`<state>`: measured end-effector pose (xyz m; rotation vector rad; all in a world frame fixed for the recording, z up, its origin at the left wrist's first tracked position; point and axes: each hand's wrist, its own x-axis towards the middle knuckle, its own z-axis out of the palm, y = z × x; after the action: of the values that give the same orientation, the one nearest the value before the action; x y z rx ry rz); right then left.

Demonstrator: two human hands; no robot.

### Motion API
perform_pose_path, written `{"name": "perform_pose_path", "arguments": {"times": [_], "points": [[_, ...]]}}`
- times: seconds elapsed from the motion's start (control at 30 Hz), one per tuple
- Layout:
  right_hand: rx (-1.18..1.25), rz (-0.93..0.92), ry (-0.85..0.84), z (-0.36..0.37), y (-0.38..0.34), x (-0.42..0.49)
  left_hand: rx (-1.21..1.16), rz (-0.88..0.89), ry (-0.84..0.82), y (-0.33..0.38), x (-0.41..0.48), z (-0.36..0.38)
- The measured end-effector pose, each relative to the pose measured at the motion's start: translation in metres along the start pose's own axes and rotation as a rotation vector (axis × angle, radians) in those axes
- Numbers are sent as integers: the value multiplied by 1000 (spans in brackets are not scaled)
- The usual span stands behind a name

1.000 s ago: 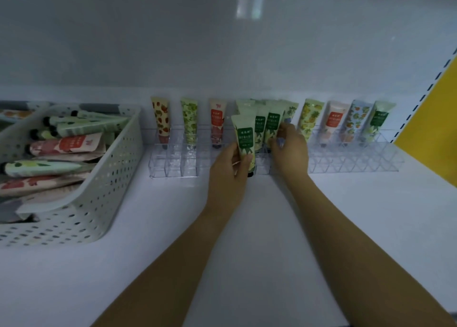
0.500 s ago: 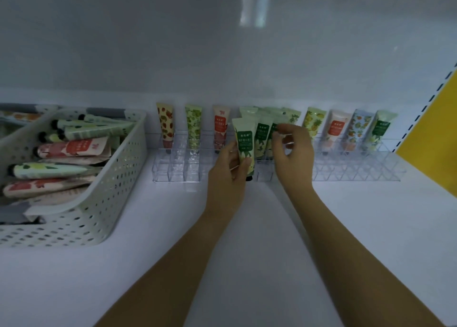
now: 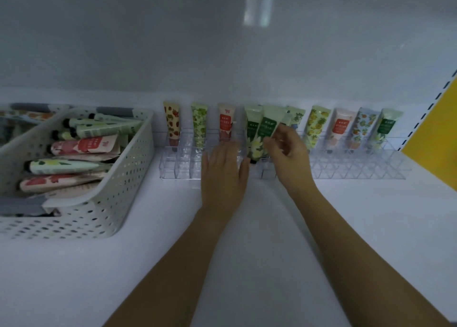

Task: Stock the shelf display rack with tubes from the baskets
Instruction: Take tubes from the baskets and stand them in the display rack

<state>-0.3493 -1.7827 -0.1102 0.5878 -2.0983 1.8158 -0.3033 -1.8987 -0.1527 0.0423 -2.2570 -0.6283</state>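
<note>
Right hand [image 3: 288,153] curls thumb and fingers onto the green tubes [image 3: 265,131], which stand cap-down mid-row in the clear rack [image 3: 346,172] — apparently a light pinch at one edge. Left hand [image 3: 223,170] lies flat, fingers straight, on the rack's front cells. Judgement: the tubes are light, soft-walled and glossy — probably slippery. Hold mid-body, not the crimped tail. More tubes lie in the basket [image 3: 118,203].

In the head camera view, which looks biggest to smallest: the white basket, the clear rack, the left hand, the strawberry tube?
1. Basket: it covers the most area, but it is nearer the camera, so its lead is unsure.
2. Rack: longer but thin.
3. Left hand.
4. Strawberry tube.
</note>
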Motion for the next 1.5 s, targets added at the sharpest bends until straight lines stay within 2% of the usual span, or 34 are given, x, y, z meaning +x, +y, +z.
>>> {"name": "perform_pose_path", "arguments": {"times": [0.1, 0.17, 0.37, 0.6, 0.8, 0.9, 1.03, 1.1, 1.2, 1.27, 1.43, 1.5], "points": [[5, 8, 131, -4, 3, 6, 267, -117, -325, -1, -5, 0], [-22, 6, 157, -2, 7, 8, 303, -145, -408, -2, -6, 3], [-120, -36, 154, 5, 16, 13, 348, -129, -401, -1, -7, 3], [-395, -56, -25, 15, 25, 8, 328, -121, -394, -1, -6, 4], [-431, -37, -24, 15, 26, 3, 304, -106, -410, -1, -5, 2], [-385, -49, 33, 14, 21, -3, 269, -112, -416, 0, -3, -3], [-299, -176, 192, 5, -4, -7, 244, 7, -230, 6, -1, -25], [-270, -236, 201, 12, -21, -8, 198, 107, -119, 6, 9, -45], [-192, -275, 86, 41, -45, -11, 200, 256, -29, -2, 29, -94], [-147, -298, -30, 66, -61, -11, 230, 317, -44, -13, 40, -133], [-243, -338, -376, 131, -100, -9, 283, 103, -243, -69, 50, -223], [-363, -371, -521, 155, -109, -2, 255, -1, -438, -92, 47, -247]]}}
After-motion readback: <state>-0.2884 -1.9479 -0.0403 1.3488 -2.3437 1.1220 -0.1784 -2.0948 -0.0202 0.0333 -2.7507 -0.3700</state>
